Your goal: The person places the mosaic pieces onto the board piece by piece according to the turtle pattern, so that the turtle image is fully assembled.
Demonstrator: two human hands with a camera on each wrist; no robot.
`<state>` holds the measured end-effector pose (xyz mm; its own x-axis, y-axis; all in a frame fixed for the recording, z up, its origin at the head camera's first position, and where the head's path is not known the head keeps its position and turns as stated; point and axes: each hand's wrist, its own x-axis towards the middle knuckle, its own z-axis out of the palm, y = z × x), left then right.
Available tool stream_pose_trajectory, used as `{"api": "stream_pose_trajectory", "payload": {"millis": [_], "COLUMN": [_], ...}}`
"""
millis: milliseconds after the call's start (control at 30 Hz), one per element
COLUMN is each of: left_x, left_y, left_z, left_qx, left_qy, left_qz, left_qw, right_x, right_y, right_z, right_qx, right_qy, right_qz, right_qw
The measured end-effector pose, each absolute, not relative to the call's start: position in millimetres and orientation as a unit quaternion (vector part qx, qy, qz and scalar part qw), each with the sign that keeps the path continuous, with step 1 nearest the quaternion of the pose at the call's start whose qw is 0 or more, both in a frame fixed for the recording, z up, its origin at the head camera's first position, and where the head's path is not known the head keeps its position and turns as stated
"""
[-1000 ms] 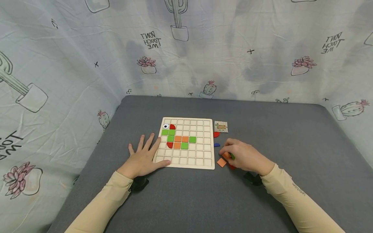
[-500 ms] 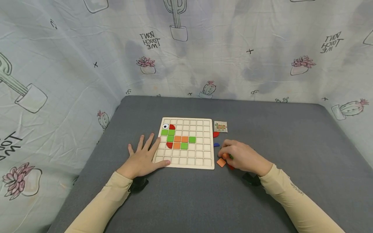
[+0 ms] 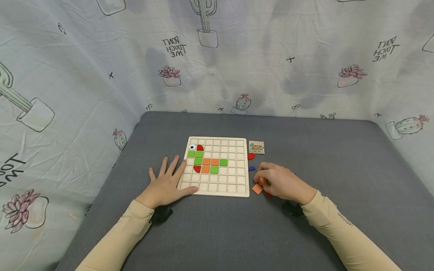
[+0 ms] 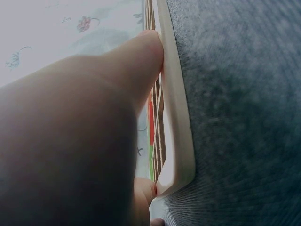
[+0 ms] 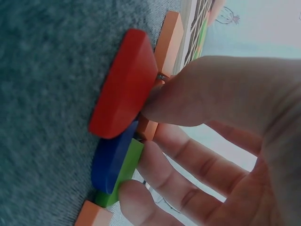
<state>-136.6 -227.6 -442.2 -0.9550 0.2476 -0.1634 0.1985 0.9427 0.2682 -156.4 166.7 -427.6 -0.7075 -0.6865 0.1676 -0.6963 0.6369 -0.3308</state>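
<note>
- Patterned cloth (image 3: 271,49) hangs behind and left of the table, looks like just a backdrop, not in the way
- Grey table (image 3: 305,143), flat support for everything here
- Wooden board (image 3: 237,184) flat on it, left of the loose pieces; grid seems meant to keep seated pieces aligned: green tiles (image 3: 198,161), orange tiles (image 3: 206,162), red pieces and an eye piece (image 3: 192,147), toward left and middle
- Left hand (image 3: 165,186) spread wide, index finger at board's left edge, thumb on near edge, probably to stop sliding
- Right hand (image 3: 283,182) right of board, narrow, thumb and finger seem to pinch an orange block (image 5: 149,129), likely by fingertips because neighbours crowd in
- Picture card (image 3: 256,147) by board's far right, presumably placed for easy viewing
- Red chunk (image 5: 127,89), blue chunk (image 5: 110,165) and green block (image 5: 127,165) bunched round that orange block, could snag fingers
- Loose orange tile (image 3: 257,189) between right hand and board
- Red half-round (image 3: 251,156) and small blue piece (image 3: 252,168) beside board's right edge, can't tell if touching
</note>
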Motion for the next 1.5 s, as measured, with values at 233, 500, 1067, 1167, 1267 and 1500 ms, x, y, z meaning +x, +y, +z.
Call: {"api": "stream_pose_trajectory", "payload": {"millis": [233, 500, 1067, 1167, 1267, 1500], "left_x": [-137, -137, -138, -138, -137, -137], "left_y": [-229, -229, -229, -229, -229, -229], "left_z": [-444, -445, -447, -447, -447, -447], "left_qx": [0.114, 0.114, 0.114, 0.113, 0.113, 0.113], "left_qy": [0.981, 0.981, 0.981, 0.981, 0.981, 0.982], "left_qz": [0.124, 0.125, 0.128, 0.129, 0.128, 0.124], "left_qw": [0.093, 0.092, 0.09, 0.089, 0.088, 0.088], "right_x": [-157, -158, -164, -166, -168, -174], "right_y": [165, 165, 151, 141, 133, 113], "right_z": [-428, -428, -414, -411, -411, -409], "right_qx": [0.386, 0.381, 0.377, 0.381, 0.385, 0.397], "right_qy": [-0.903, -0.906, -0.902, -0.9, -0.896, -0.892], "right_qz": [0.188, 0.183, 0.209, 0.212, 0.218, 0.212], "right_qw": [0.017, 0.01, 0.022, 0.029, 0.038, 0.048]}}
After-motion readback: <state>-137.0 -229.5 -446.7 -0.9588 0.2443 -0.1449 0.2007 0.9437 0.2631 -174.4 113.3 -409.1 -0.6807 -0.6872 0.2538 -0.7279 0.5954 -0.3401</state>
